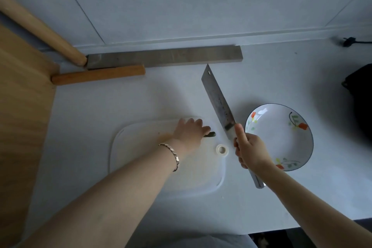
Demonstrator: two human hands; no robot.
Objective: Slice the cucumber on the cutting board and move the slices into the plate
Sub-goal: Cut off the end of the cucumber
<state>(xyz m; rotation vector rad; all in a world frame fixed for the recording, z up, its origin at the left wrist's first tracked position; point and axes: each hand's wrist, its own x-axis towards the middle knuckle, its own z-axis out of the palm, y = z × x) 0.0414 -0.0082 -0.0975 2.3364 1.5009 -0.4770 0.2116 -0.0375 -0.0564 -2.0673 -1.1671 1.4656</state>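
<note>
Two hands set up the first cut on a cucumber

Near the middle of the table (261, 78) lies a pale cutting board (141, 159). The cucumber (210, 134) rests at the board's far right corner, and only a short dark end shows past the left hand (190, 133). That hand's fingers (198, 123) curl down over the cucumber and pin it, likely so it cannot roll under the blade.

The right hand (249, 151) holds a cleaver (217, 100). Its fingers wrap the handle and the thumb lies straight along it, probably for control. The blade is raised and slants toward the table's far edge, just right of the cucumber's exposed end, so slicing seems about to begin.

A white flowered plate (267, 133) sits just right of the board, toward the table's right edge, within easy reach for moving slices. It holds none yet. A small roll of tape (222, 149) stands on the board near the cucumber and may get in the way.
</note>
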